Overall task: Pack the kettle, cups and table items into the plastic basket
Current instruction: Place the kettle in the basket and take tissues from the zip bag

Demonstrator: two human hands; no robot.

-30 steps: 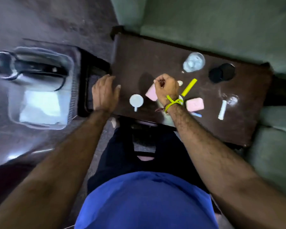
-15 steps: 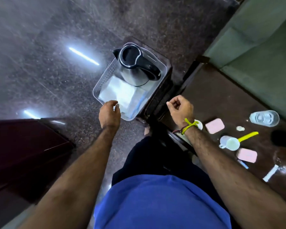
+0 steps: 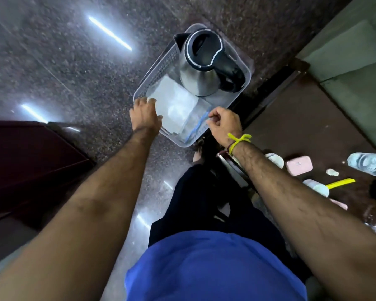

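- A person in a blue top is looking down over both bare forearms toward a speckled stone floor (image 3: 78, 61).
- On the dark worktop (image 3: 302, 135) at the right, two white cups (image 3: 318, 187) are lying near a pink case (image 3: 299, 165), a yellow stick (image 3: 341, 183) and a clear water bottle (image 3: 368, 164), all well apart from the basket.
- The right hand (image 3: 224, 126), with a yellow band at the wrist, is hovering over the near right edge of the plastic basket (image 3: 161, 68); its fingers are curling inward, the thumb and forefinger pinching together on something too small to make out.
- The left hand (image 3: 144, 115) is resting on the basket's near left rim, fingers curling over the edge.
- Inside the basket, white folded paper (image 3: 174, 105) is lying at the near end.
- The steel kettle (image 3: 202, 61) with its black lid and handle is standing upright in the basket's far end.
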